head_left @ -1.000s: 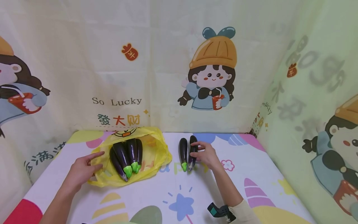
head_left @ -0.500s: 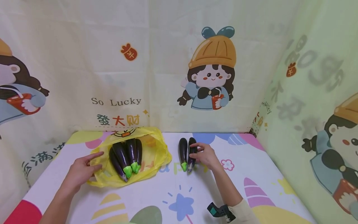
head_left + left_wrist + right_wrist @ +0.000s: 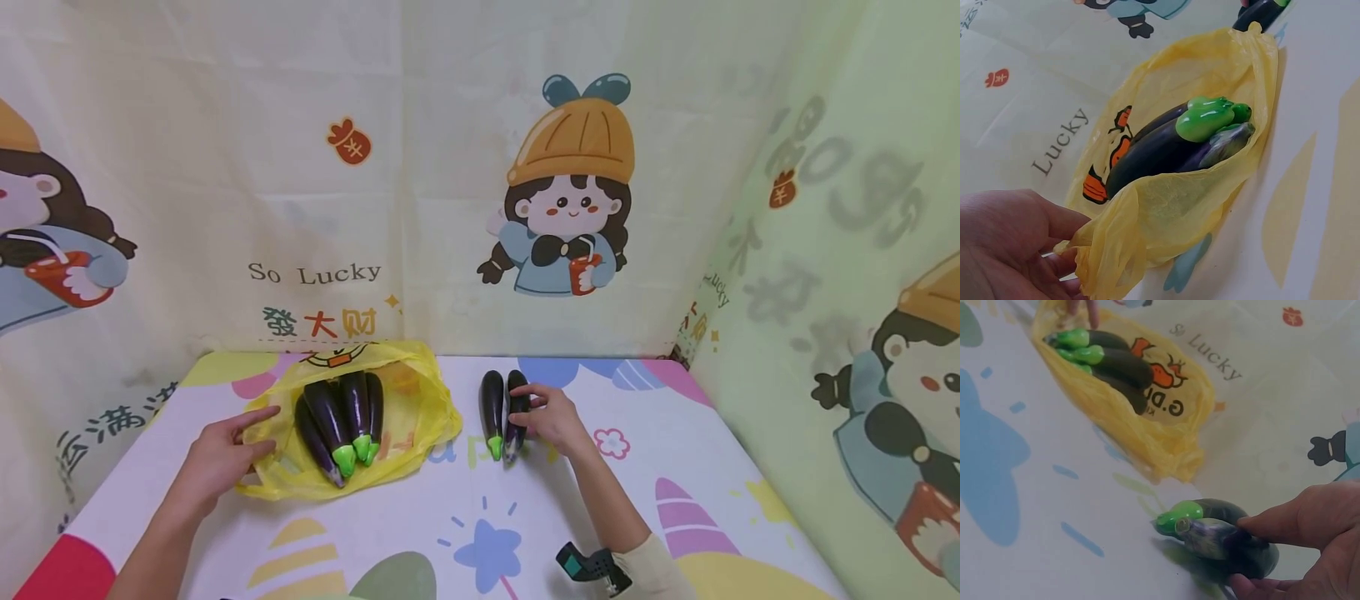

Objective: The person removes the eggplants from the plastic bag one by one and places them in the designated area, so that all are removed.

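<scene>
My right hand (image 3: 557, 422) grips a dark purple eggplant (image 3: 1229, 553) with a pale purple end, thumb and fingers on opposite sides. Close along its left lies another eggplant (image 3: 492, 412) with a green cap. On the left, a yellow plastic bag (image 3: 420, 417) lies with its mouth facing me. Inside it several eggplants (image 3: 330, 421) rest side by side, their capped ends toward me. My left hand (image 3: 221, 458) is at the bag's left edge, index finger and thumb extended and apart; in the left wrist view its fingertips touch the gathered plastic and are partly hidden by it.
A patterned cloth covers the table (image 3: 405, 525). Behind it hangs a printed sheet (image 3: 442, 208), and another printed sheet (image 3: 817, 292) closes off the right side. A dark device (image 3: 592, 568) is strapped at my right wrist.
The eggplant in my right hand has come slightly toward me and down beside the other one, mostly in the first half second. My left hand and the bag keep their places.
</scene>
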Demonstrator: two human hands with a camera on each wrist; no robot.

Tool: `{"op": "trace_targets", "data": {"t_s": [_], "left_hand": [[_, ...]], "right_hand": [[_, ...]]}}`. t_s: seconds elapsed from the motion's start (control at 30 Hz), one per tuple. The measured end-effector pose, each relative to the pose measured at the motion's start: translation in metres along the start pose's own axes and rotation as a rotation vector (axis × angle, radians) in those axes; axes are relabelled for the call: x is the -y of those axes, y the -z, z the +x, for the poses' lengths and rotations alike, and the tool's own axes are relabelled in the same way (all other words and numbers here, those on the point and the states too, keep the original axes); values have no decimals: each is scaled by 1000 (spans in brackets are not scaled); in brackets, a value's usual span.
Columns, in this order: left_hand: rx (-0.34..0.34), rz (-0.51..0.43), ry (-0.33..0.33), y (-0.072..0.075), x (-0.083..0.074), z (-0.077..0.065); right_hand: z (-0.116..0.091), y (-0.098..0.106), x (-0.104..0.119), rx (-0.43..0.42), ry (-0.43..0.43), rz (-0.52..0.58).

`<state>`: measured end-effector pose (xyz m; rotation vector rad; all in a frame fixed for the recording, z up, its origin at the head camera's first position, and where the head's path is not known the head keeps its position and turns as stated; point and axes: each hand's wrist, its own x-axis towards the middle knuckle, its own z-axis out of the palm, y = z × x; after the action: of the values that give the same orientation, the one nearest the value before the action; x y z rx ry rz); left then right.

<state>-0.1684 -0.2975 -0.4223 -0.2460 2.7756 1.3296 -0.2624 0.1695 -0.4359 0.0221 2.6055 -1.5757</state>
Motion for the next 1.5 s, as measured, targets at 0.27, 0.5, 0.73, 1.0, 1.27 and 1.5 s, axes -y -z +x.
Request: {"op": "trace_targets", "data": {"t_s": [0.27,0.5,0.73,1.0,1.27,1.5], "left_hand": [[-2,-1,-1,-1,0,1],[1,0,7,-1,-1,0],[10,-4,18,-1,-1,1],[5,-1,11,-1,-1,0],[-3,-4,-10,0,-1,0],[-5,-6,-12,-1,0,0]], "right_hand": [[2,-2,-2,-13,16,0],[3,-3,-3,-8,20,0],[3,-4,-4,-12,36,8],[4,-5,-5,-14,34,2],[3,-5,-2,-14,31,10],[2,-4,-2,-24,22,5]]}}
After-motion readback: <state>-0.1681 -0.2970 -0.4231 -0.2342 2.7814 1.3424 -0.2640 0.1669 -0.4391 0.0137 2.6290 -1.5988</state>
